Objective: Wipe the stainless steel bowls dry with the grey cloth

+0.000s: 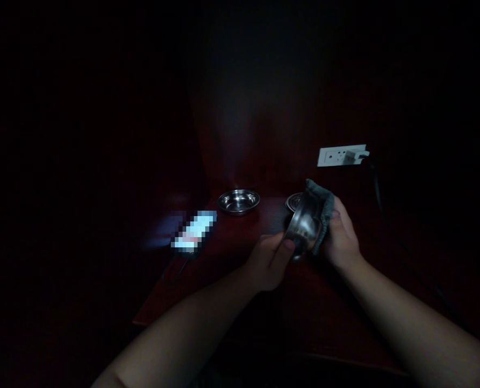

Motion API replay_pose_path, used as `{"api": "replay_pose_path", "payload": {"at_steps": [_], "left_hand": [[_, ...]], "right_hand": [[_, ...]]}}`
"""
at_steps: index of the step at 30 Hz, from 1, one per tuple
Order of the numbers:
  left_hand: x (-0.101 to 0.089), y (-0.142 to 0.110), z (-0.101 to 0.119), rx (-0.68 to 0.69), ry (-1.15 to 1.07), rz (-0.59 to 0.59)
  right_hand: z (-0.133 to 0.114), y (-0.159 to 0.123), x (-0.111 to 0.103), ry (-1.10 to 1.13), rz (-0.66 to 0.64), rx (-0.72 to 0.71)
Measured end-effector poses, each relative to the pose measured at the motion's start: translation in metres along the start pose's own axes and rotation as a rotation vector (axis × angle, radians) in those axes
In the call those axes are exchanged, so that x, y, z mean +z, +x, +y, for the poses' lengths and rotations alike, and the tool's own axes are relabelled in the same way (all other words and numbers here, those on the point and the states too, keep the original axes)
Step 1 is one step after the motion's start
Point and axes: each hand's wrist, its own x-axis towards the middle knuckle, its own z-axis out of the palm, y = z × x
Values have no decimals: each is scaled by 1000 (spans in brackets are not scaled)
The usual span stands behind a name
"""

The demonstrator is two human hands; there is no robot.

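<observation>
Metal bowl (304, 223) was held tilted over the table (232, 256), L hand (270, 261) fingers gripping its edge, prob. to steady it; R hand (343, 237) fingers held grey-green cloth (324, 202) against it (shiny dish (239, 202) sat apart, farther back).

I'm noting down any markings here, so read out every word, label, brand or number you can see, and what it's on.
No readable text anywhere.
Lit screen: pixelated, nothing can be read.
Held metal bowl and cloth: no lettering I can make out.
Wall socket: no legible marking.
Shallow metal dish: none legible.
</observation>
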Motion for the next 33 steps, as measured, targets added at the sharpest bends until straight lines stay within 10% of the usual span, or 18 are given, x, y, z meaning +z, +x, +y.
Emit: {"api": "replay_pose_path", "payload": {"at_steps": [33], "left_hand": [[2,-1,-2,-23,67,-8]], "right_hand": [[-29,-3,2,-272,-114,-405]]}}
